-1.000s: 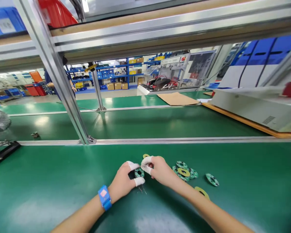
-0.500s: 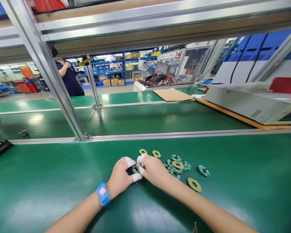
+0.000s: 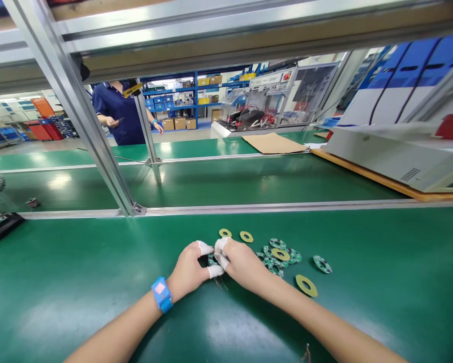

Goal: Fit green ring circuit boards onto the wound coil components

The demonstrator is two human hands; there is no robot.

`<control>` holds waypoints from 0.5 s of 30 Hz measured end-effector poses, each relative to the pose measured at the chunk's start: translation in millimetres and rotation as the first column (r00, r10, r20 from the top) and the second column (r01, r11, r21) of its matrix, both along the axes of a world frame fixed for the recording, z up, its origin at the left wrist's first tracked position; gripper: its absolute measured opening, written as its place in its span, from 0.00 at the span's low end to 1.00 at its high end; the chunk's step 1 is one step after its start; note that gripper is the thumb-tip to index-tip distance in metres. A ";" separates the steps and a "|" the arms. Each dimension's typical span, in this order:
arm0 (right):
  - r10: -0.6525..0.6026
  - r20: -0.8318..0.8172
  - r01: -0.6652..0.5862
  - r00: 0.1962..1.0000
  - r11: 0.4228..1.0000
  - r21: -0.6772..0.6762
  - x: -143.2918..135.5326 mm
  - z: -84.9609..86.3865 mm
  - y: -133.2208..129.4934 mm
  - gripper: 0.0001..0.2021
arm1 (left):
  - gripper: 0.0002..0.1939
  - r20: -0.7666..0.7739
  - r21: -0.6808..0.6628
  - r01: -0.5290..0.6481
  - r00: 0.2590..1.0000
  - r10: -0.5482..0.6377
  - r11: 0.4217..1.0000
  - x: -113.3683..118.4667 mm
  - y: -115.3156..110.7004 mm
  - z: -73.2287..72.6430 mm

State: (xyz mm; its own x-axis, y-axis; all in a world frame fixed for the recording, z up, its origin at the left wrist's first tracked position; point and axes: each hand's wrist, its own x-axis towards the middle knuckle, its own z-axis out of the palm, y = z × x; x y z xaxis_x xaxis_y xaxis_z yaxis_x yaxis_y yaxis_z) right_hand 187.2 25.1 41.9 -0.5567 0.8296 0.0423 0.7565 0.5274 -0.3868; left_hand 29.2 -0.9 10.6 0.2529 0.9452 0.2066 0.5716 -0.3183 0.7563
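Between my two hands is a small ring-shaped circuit board (image 3: 212, 259), with thin wires trailing below it. My left hand (image 3: 191, 267), in white finger cots and a blue wrist strap (image 3: 161, 295), pinches the board's edge between thumb and finger. The fingertips of my right hand (image 3: 239, 259), also in white cots, press together at the board's right side and cover part of it. Whether they hold a separate small piece is hidden. Just right of my hands lies a pile of green ring circuit boards (image 3: 275, 263), with a yellow ring (image 3: 280, 254) on top.
Behind my hands lie two yellow rings (image 3: 246, 236). Another yellow ring (image 3: 306, 286) and a single ring board (image 3: 322, 264) lie to the right. A metal post (image 3: 78, 111) rises at left. A grey machine (image 3: 400, 156) stands at back right. Beyond the benches stands a person (image 3: 124, 113).
The view has shifted slightly, so the bench things sit a little further right. Both hands keep their hold at the board. The person in the background has turned and lowered an arm.
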 end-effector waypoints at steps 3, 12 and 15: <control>-0.006 -0.134 -0.005 0.991 0.997 -0.083 5.5 -0.7 5.6 0.07 | 0.15 0.023 -0.069 0.041 0.999 -0.040 0.997 -5.8 -1.1 2.3; 0.073 -0.441 -0.305 0.895 0.821 -0.483 27.4 -11.6 22.2 0.22 | 0.16 -0.311 0.270 0.153 0.948 -0.064 0.951 -5.6 -17.1 9.2; 0.033 -0.460 -0.279 0.887 0.833 -0.478 23.0 -20.8 18.6 0.20 | 0.13 -0.527 0.326 0.256 0.848 -0.050 0.910 -2.1 -18.7 2.8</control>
State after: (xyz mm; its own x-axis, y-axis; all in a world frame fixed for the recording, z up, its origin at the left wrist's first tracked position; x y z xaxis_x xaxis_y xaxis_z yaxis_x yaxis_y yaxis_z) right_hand 210.2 43.8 21.1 -0.7097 0.6961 -0.1089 0.3824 0.2506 -0.8894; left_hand 27.1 -19.6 13.3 0.5525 0.7625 0.3366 0.7540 -0.6294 0.1882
